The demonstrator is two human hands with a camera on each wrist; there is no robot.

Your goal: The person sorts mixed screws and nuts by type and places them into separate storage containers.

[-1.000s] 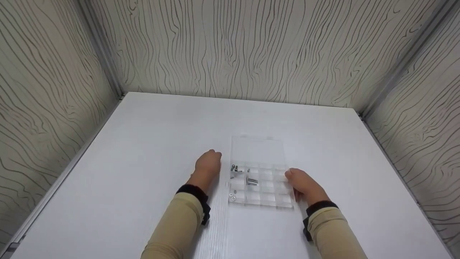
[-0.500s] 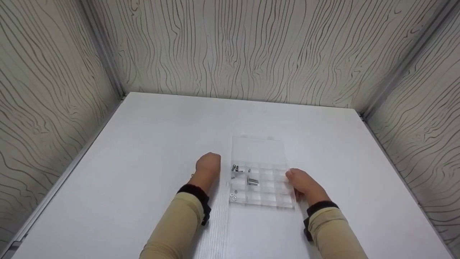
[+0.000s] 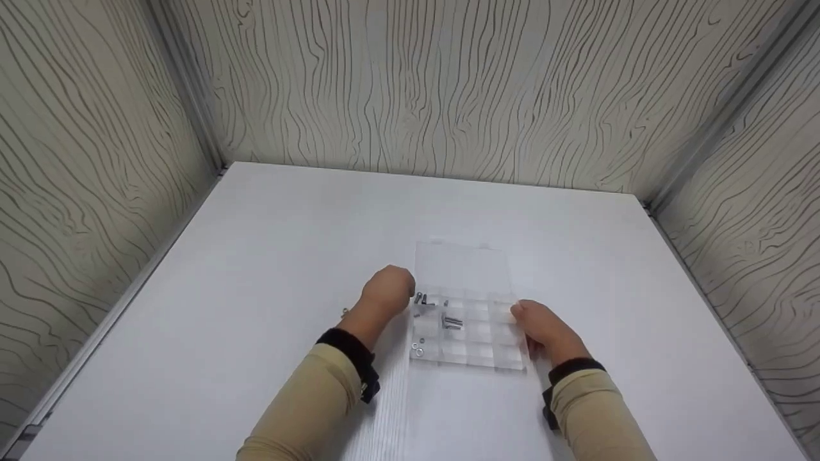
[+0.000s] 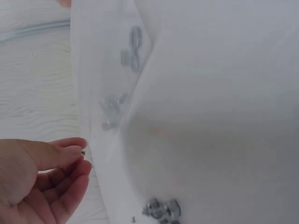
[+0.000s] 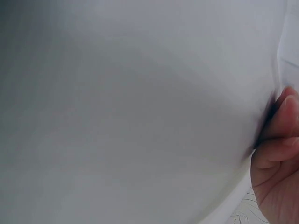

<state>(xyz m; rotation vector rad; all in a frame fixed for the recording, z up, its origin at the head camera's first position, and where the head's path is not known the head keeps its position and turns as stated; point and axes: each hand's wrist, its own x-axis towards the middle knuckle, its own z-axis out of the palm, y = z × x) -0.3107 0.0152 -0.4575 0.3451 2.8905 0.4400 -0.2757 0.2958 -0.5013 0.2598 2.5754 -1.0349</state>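
A clear divided organizer box [image 3: 467,366] lies on the white table with its clear lid [image 3: 461,266] folded back behind it. Silver screws [image 3: 452,323] and several rings or nuts [image 3: 419,351] sit in its left compartments. My left hand [image 3: 387,291] is at the box's left edge by the rear compartments; in the left wrist view, thumb and fingertips pinch a tiny metal piece [image 4: 83,153], mostly hidden. My right hand [image 3: 544,326] grips the box's right side, its thumb on the rim. The right wrist view shows those fingers [image 5: 280,121] against the box edge.
A small pile of metal nuts or bolts [image 4: 161,210] lies on the table [image 3: 307,224], partly hidden behind my left wrist in the head view. Patterned panels [image 3: 410,89] stand behind and at both sides of the table.
My left hand has moved right, up to the box's left edge. More of the small metal parts beside my left wrist now show. My right hand keeps its grip on the box.
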